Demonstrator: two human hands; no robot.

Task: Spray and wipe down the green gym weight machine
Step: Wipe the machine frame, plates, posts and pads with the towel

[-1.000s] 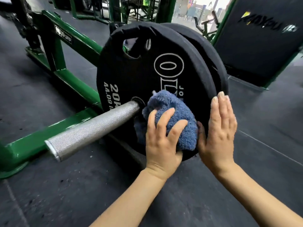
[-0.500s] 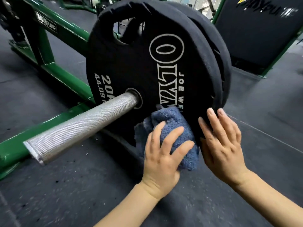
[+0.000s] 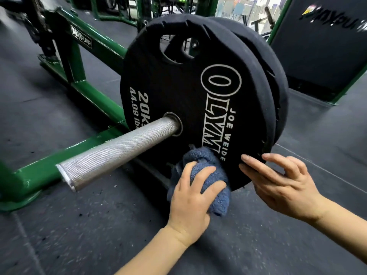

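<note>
Firmly, left hand (image 3: 191, 197) fingers (image 3: 204, 175) press cloth (image 3: 216, 187) against plate (image 3: 184, 92).

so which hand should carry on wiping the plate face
Left. The left hand already grips the blue cloth, pressed against the lower face of the front plate. The right hand holds nothing; its fingers only rest on the plate's edge, seemingly steadying it.

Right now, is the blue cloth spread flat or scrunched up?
Scrunched up: the blue cloth bunches in thick folds under the left hand.
</note>
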